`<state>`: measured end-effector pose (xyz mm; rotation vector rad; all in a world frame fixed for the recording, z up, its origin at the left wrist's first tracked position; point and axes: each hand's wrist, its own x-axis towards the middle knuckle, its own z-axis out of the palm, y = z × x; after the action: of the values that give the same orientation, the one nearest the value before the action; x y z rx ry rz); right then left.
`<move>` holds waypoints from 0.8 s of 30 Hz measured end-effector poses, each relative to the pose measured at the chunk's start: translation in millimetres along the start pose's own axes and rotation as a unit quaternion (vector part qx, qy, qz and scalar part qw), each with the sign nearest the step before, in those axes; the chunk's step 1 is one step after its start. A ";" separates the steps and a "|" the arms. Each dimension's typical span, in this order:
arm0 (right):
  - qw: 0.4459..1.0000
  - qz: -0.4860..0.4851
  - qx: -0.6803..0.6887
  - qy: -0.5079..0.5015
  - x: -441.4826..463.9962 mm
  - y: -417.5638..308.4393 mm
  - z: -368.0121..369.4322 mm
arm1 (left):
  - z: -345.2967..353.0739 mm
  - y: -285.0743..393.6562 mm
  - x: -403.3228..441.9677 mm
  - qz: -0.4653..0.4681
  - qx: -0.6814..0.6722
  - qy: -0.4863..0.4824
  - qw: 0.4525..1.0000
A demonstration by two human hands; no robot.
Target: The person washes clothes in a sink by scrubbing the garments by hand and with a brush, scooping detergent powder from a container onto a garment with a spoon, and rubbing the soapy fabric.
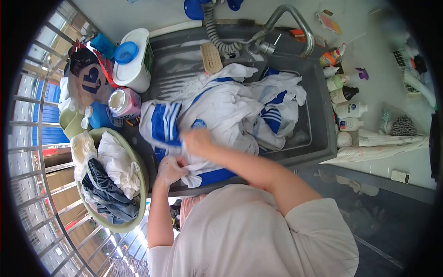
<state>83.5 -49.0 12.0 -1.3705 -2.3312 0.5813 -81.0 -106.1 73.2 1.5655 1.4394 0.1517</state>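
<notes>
A wet white garment with blue panels and white stripes (221, 108) is spread over the ribbed board and basin of the dark grey sink (323, 120). At the sink's near edge, my left hand (170, 170), coated in suds, has its fingers closed on the garment's cloth. Above and right of it, my right hand (197, 142) is curled over the garment, slightly blurred. A small blue rounded piece (199, 123) shows just beyond its knuckles; whether it is held or is part of the cloth, I cannot tell. The right fingertips are hidden.
A green tub (144, 184) with white and dark clothes stands left. A white bucket (134, 85), pink-labelled jar (123, 102) and blue bottle (102, 116) line the sink's left side. A tan soap dish (211, 59) and faucet (288, 11) are behind; several bottles (350, 110) stand right.
</notes>
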 end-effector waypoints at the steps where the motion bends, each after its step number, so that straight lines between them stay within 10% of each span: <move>1: 0.996 0.024 -0.059 0.067 18.7 20.8 -7.7 | -2.7 -1.3 -1.0 -0.004 0.005 -0.007 1.000; 7: 0.957 0.210 -0.067 0.187 64.7 63.7 -34.7 | 3.2 -5.2 -1.0 0.015 -0.025 0.023 0.999; 9: 0.975 0.182 -0.005 0.128 38.3 11.3 8.3 | -2.2 -0.2 1.7 -0.038 -0.093 0.001 0.995; 11: 0.988 -0.078 0.085 0.106 19.7 -15.2 20.4 | -2.6 5.6 5.0 -0.028 -0.100 0.013 0.995; 19: 0.958 0.107 -0.061 0.258 113.6 68.7 -41.9 | -0.7 14.5 -6.3 -0.063 -0.061 0.034 0.996; 24: 0.986 0.132 -0.015 0.103 41.0 12.4 2.5 | -4.3 20.8 3.2 -0.060 -0.045 0.035 0.997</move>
<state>72.6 -7.7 7.9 -1.6841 -2.0190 0.4537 -68.3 -97.6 88.3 1.4104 1.5556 0.1994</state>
